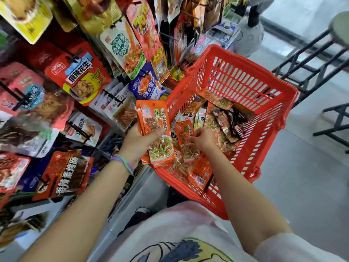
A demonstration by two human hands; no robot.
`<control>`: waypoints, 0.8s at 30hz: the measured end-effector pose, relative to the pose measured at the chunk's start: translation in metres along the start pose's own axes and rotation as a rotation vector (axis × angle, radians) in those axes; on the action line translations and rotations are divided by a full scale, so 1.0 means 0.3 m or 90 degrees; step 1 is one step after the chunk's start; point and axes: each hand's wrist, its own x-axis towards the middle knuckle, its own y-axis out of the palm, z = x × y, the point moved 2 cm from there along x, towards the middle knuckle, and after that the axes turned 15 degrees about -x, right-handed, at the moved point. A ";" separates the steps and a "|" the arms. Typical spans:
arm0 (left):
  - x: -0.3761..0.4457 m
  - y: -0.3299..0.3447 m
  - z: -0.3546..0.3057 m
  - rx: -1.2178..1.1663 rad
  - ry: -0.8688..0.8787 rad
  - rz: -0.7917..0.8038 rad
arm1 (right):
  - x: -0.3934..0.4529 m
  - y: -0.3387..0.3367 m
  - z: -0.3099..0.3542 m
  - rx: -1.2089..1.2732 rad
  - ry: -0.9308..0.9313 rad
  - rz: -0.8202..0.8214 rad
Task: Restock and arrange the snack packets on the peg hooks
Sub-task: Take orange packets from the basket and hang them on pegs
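Over basket [245,76], both hands [138,141] grip orange pkts [160,140].

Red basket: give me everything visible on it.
The red basket looks like moulded plastic, with slotted walls and a thick rim. It stands open-topped on the pale floor beside the peg rack, tilted in this wide view. Loose snack packets, mostly orange, part-fill it. The right hand reaches inside, pinching one orange packet.

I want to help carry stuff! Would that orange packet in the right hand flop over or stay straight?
Probably bends a bit: the orange packet looks thin and flat. Likely light, since the right hand pinches it with fingertips. Its shiny film may be slippery.
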 end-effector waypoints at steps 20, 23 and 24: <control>0.002 0.152 0.022 -0.140 -0.062 0.123 | -0.339 -0.183 0.219 0.598 -0.163 0.018; 0.028 0.155 0.042 -0.126 -0.077 0.122 | -0.337 -0.205 0.170 0.581 -0.130 -0.028; 0.038 0.148 0.039 -0.113 -0.074 0.111 | -0.320 -0.210 0.132 0.560 -0.089 -0.062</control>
